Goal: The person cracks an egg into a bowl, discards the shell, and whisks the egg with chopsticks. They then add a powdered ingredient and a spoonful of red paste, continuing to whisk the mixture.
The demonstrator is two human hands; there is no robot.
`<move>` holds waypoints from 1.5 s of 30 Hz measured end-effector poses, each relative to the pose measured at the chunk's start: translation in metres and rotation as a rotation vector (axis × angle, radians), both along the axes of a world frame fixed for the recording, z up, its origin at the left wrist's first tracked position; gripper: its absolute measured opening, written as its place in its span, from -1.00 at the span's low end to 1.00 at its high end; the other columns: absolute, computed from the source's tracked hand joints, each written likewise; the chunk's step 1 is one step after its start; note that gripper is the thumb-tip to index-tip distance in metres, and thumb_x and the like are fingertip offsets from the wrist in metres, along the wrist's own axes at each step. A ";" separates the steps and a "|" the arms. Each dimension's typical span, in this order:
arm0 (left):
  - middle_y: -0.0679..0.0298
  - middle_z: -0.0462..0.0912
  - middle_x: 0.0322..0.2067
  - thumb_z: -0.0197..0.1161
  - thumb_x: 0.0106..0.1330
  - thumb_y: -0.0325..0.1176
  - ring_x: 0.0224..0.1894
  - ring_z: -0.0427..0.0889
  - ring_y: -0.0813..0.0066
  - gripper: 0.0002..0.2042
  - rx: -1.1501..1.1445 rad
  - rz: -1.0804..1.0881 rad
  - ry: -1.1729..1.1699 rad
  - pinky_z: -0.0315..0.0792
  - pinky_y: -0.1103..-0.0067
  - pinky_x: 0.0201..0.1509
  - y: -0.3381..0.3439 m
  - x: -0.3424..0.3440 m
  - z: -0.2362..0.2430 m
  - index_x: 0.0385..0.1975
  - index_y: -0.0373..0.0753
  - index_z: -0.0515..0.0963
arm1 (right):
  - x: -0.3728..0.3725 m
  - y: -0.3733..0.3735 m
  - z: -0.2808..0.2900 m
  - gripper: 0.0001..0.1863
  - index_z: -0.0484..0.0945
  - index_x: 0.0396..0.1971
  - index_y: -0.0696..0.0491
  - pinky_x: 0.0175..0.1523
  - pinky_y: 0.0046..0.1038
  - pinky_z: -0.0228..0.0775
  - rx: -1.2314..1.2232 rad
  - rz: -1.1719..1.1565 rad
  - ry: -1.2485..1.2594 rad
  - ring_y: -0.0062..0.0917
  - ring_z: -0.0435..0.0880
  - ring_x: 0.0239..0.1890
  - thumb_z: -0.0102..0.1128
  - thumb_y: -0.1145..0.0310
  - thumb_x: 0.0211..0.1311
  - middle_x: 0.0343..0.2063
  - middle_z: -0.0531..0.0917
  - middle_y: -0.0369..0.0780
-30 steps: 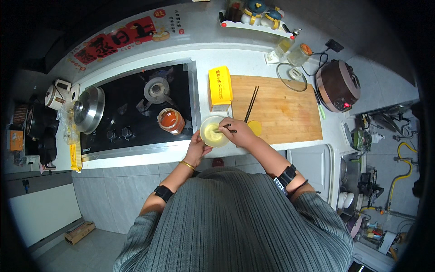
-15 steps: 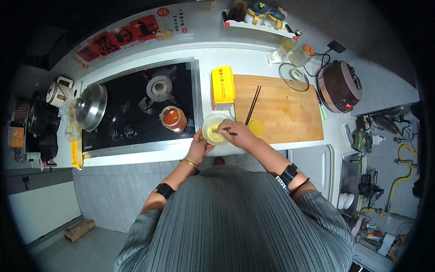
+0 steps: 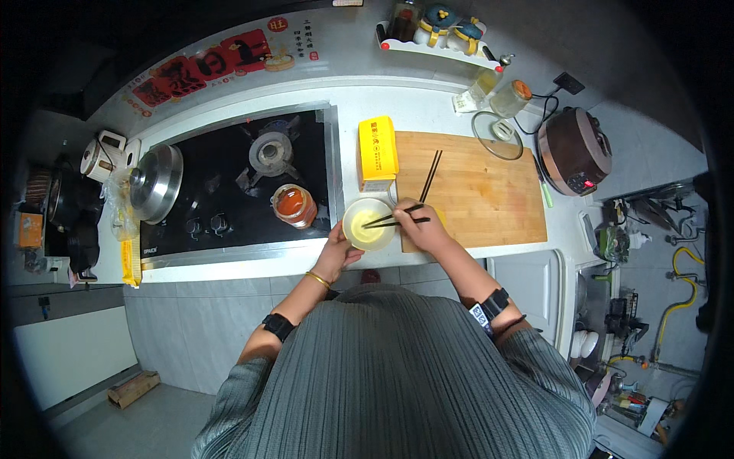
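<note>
Here at the front edge of the worktop point(image 3: 436, 115), between hob and board, sits the action: a pale bowl point(image 3: 383, 239) with yellowish contents. The left hand point(image 3: 336, 252) has it gripped by the near left side of the rim (whether its base meets the surface, I cannot tell). The right hand point(image 3: 422, 226) is closed around dark chopsticks point(image 3: 384, 225), their tips down in the bowl, the two sticks spread apart at the upper ends.

Just right of the bowl, the wooden board point(image 3: 489, 191) runs along that front edge, and a second pair of chopsticks point(image 3: 434, 170) lies slanting near its left edge. By the board's back left corner, a yellow box point(image 3: 378, 153)! At its back right corner, a glass lid point(image 3: 503, 131) overlaps the wood, with a brown cooker point(image 3: 573, 153) near the worktop's right end.

Over on the left, the black hob point(image 3: 229, 203) carries an open jar of orange-red contents point(image 3: 294, 206) by its front right corner, and a domed steel lid point(image 3: 160, 183) at its left edge.
</note>
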State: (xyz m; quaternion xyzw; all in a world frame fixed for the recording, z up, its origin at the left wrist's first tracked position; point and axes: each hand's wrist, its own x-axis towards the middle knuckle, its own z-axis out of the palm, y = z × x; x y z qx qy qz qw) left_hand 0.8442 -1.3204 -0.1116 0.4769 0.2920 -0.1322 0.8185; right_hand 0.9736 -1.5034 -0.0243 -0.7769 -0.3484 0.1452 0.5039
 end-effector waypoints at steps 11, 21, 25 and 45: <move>-0.02 0.35 0.12 -0.16 0.36 -0.51 0.01 0.54 0.00 -0.47 -0.302 -0.006 0.025 0.54 0.39 0.01 0.040 -0.028 0.011 0.33 -0.22 -0.09 | -0.002 -0.039 -0.055 -0.81 0.44 -0.32 0.17 -0.34 -0.57 0.50 0.258 -0.225 0.571 -0.61 0.55 -0.48 -0.04 0.35 0.35 -0.51 0.53 -0.26; -0.01 0.45 0.06 -0.11 0.36 -0.49 -0.07 0.61 0.12 -0.57 -0.367 0.011 0.028 0.57 0.45 -0.07 0.049 -0.023 0.013 0.24 -0.29 0.11 | 0.004 -0.036 -0.057 -0.80 0.43 -0.36 0.14 -0.31 -0.55 0.45 0.359 -0.287 0.642 -0.62 0.50 -0.48 -0.04 0.30 0.36 -0.51 0.49 -0.27; -0.05 0.46 0.05 -0.18 0.39 -0.47 -0.08 0.61 0.10 -0.62 -0.277 0.017 0.046 0.59 0.44 -0.09 0.058 -0.017 0.006 0.21 -0.28 0.16 | 0.009 -0.035 -0.061 -0.81 0.46 -0.38 0.16 -0.33 -0.55 0.50 0.263 -0.250 0.605 -0.61 0.56 -0.46 0.00 0.33 0.34 -0.50 0.54 -0.26; 0.16 0.52 0.01 -0.09 0.39 -0.41 -0.15 0.65 0.31 -0.66 -0.120 0.006 0.092 0.58 0.52 -0.14 0.059 -0.024 0.003 0.16 -0.18 0.26 | -0.012 -0.038 -0.028 -0.86 0.50 -0.30 0.22 -0.35 -0.60 0.50 0.253 -0.263 0.406 -0.65 0.58 -0.48 0.07 0.44 0.28 -0.50 0.56 -0.26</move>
